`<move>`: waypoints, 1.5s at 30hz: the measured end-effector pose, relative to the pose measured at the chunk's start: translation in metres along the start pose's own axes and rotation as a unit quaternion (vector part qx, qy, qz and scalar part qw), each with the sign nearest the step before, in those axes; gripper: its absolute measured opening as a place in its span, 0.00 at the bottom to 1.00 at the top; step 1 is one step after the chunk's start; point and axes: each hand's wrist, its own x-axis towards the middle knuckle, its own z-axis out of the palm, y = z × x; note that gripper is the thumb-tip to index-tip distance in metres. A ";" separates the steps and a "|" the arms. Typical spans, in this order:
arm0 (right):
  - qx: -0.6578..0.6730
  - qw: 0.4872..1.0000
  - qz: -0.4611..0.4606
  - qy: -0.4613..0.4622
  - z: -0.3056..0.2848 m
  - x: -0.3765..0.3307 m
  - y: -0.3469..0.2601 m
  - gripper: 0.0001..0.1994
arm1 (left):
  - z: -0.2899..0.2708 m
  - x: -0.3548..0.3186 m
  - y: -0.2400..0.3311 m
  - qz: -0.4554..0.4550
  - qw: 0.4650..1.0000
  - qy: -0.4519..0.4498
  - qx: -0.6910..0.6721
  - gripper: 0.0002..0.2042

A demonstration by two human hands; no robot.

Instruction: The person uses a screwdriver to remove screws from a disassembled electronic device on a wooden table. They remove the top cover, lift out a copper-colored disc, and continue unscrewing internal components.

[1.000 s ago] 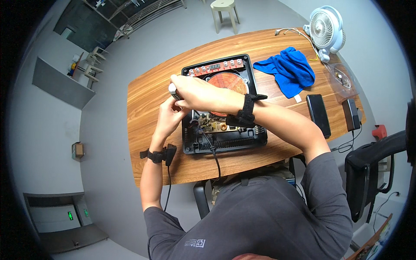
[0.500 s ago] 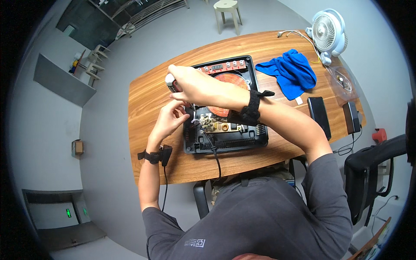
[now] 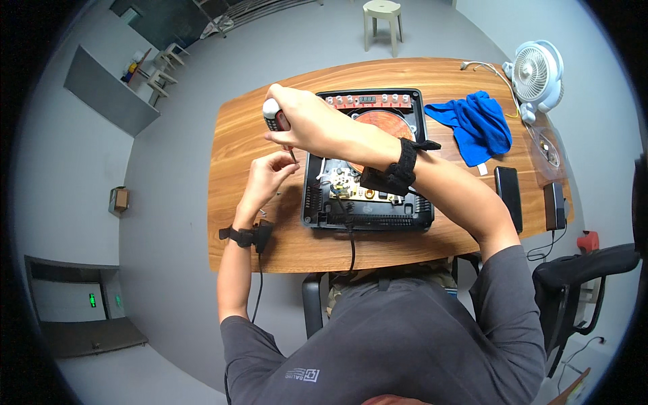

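Note:
My right hand [image 3: 304, 125] grips a screwdriver [image 3: 273, 116] with a white, black and red handle, its thin shaft pointing down. At the tip, the thumb and fingers of my left hand [image 3: 267, 177] are pinched together; whatever is between them is too small to make out. Both hands are over the table, just left of an opened induction cooker [image 3: 391, 220]. Its black shell holds a round copper coil [image 3: 385, 121], partly covered by my right forearm, a circuit board [image 3: 351, 190] and a red button strip [image 3: 368, 100]. A black cord [image 3: 352, 243] leaves its near side.
Tiny metal bits [image 3: 263, 212] lie on the wooden table [image 3: 233, 148] by my left wrist. To the right are a blue cloth [image 3: 482, 125], a black phone [image 3: 508, 196], a black adapter [image 3: 555, 206], a clear plastic bag [image 3: 545, 152] and a white fan [image 3: 536, 74].
Both hands have moved off the cooker's left edge to the bare tabletop beside it, the screwdriver still in my right hand. The shaft has come into sight. The whole view has shifted slightly.

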 end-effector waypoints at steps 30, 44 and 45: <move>-0.026 0.999 -0.019 -0.037 -0.014 -0.033 0.005 0.24 | -0.014 -0.013 0.014 0.029 0.984 -0.005 0.177 0.09; -0.008 0.991 -0.067 -0.113 -0.005 -0.062 -0.003 0.21 | 0.028 -0.022 0.051 0.089 0.990 -0.088 0.063 0.11; -0.008 0.991 -0.064 -0.118 -0.004 -0.064 -0.001 0.21 | 0.031 -0.023 0.052 0.095 0.990 -0.083 0.064 0.11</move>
